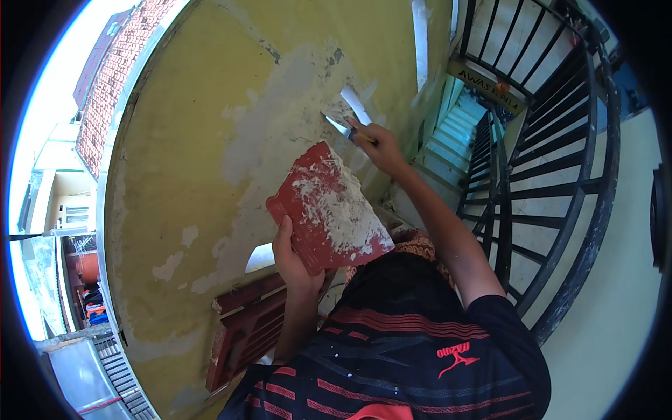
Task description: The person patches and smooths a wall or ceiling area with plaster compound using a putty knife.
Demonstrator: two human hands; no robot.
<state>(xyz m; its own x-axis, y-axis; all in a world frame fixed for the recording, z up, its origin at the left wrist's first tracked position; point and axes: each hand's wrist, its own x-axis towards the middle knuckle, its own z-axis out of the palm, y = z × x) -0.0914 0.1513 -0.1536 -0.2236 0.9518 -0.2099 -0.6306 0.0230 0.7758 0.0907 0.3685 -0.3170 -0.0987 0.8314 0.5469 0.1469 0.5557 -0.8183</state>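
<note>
My left hand (297, 260) is closed on the near left edge of a red plastic board (297, 203), held tilted in front of me. A thick smear of off-white putty (343, 210) covers much of the board's right side. Farther off, my right hand (378, 145) grips a putty knife (339, 126) by its dark and yellow handle. Its metal blade points left, at or close to the yellow wall (182, 161); whether it touches, I cannot tell. Around the blade the wall carries a wide pale putty patch (273, 105).
A black metal railing (584, 168) curves along my right side, beside a tiled stairway (448, 143) leading down. Red-brown slatted wood (245, 325) leans below my left forearm. Past the wall's left edge lie a tiled roof (126, 70) and neighbouring buildings.
</note>
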